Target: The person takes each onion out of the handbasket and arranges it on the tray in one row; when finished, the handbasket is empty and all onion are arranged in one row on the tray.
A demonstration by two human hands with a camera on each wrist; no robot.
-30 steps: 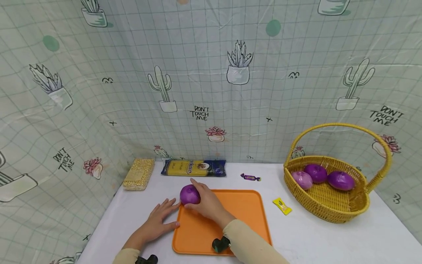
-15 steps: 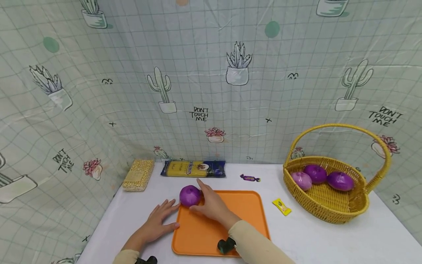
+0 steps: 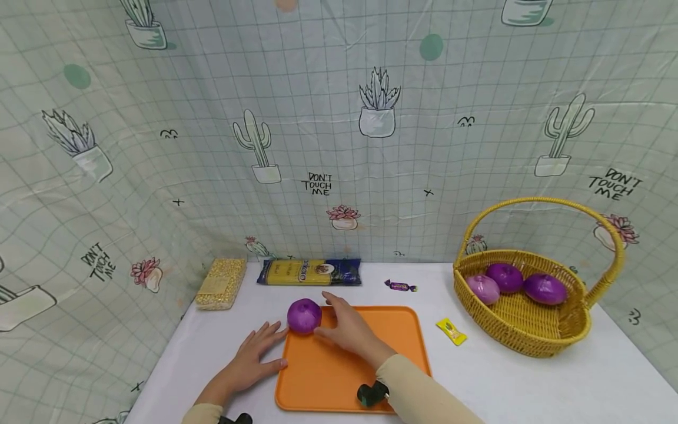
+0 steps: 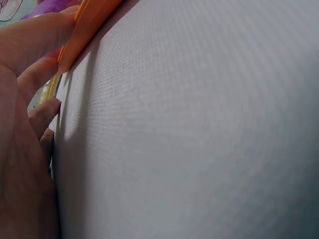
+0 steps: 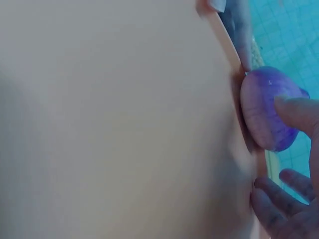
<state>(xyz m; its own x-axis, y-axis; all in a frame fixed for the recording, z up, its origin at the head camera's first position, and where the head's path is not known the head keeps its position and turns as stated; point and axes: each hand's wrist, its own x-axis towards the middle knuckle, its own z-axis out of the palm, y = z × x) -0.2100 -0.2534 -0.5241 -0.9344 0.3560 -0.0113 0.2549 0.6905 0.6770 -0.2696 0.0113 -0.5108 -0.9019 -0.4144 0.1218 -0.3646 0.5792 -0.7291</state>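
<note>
Since a second ago the right hand (image 3: 349, 330) has slid back off the purple onion (image 3: 304, 315); it then lay over the onion's right side, and now only its fingertips lie against or just beside that side. The onion has stayed in the tray's far-left corner.

Head view: the onion sits on the orange tray (image 3: 371, 377) at its far-left corner. The right hand lies over the tray with fingers loosely extended, holding nothing. The left hand (image 3: 254, 359) rests flat on the white table (image 3: 529, 388), fingers spread, its thumb at the tray's left edge. A wicker basket (image 3: 551, 341) at the right holds three more purple onions (image 3: 508, 277). A yellow sachet (image 3: 452, 330) lies between tray and basket, a wrapped candy (image 3: 401, 286) behind it. A pasta packet (image 3: 309, 272) and a bag of kernels (image 3: 220, 283) lie along the back curtain.

Left wrist view: the left hand (image 4: 25, 149) lies palm down on the table (image 4: 199, 139), its thumb against the tray's rim (image 4: 82, 27).

Right wrist view: the onion (image 5: 266, 107) rests on the tray (image 5: 109, 124); one fingertip (image 5: 299, 112) touches it, the other fingers relaxed below it.
</note>
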